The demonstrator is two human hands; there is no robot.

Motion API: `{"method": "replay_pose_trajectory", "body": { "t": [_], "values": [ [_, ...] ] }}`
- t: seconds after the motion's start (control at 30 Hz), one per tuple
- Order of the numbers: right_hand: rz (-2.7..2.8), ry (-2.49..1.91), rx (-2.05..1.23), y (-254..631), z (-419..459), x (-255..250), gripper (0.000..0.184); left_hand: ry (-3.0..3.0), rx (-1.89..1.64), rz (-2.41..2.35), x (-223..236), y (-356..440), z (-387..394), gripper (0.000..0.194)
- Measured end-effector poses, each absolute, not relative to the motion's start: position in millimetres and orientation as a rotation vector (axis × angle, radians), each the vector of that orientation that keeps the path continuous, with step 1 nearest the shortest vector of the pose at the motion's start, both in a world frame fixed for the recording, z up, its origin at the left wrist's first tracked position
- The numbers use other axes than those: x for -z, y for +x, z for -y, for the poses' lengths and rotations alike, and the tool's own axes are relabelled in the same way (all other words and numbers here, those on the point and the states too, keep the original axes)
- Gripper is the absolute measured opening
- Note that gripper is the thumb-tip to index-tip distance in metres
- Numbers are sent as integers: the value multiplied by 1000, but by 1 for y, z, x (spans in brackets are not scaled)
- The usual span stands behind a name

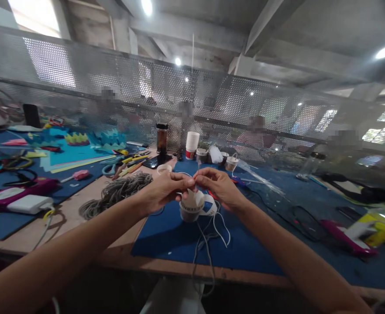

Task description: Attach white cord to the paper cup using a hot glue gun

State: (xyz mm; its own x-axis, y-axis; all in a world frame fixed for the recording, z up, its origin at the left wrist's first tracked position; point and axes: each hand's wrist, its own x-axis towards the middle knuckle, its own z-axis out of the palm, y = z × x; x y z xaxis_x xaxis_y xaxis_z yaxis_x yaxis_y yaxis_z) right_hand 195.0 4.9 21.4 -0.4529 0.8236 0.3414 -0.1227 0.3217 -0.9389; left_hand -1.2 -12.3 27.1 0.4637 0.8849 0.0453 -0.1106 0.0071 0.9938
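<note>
My left hand (168, 189) and my right hand (217, 185) meet fingertip to fingertip above a small cup (191, 213). Both pinch something thin and pale that I cannot make out. The cup stands upright on a blue mat (166, 244), with a printed band around its side. A loop of white printed ribbon (209, 210) sticks out to the cup's right. White cord (225, 235) trails beside it, and a grey cord (208, 257) hangs down over the table's front edge. Left of the cup lies a bundle of grey cord (117, 194).
Behind stand a dark-lidded jar (162, 138), stacked paper cups (192, 144) and small cups (232, 162). Scissors (109, 168) and coloured paper (71, 152) lie left. Magenta glue guns (42, 188) flank both sides. A perforated metal screen (212, 100) closes off the back; people show behind it.
</note>
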Motion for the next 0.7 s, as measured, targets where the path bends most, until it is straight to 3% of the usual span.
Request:
{"method": "replay_pose_trajectory", "body": {
  "t": [0.17,0.33,0.53,0.7],
  "values": [
    [1642,-740,-1000,211,-13,-35,20,1616,-1138,-971,-22,-22,11,39],
    [1755,-902,-726,224,-21,-32,17,1815,-931,-1012,20,-34,1,83],
    [1952,-880,-558,213,-19,-19,14,1881,-862,-980,41,-13,3,96],
    [1964,-825,-542,209,-17,-18,12,1853,-871,-954,41,-6,2,86]
  ]
}}
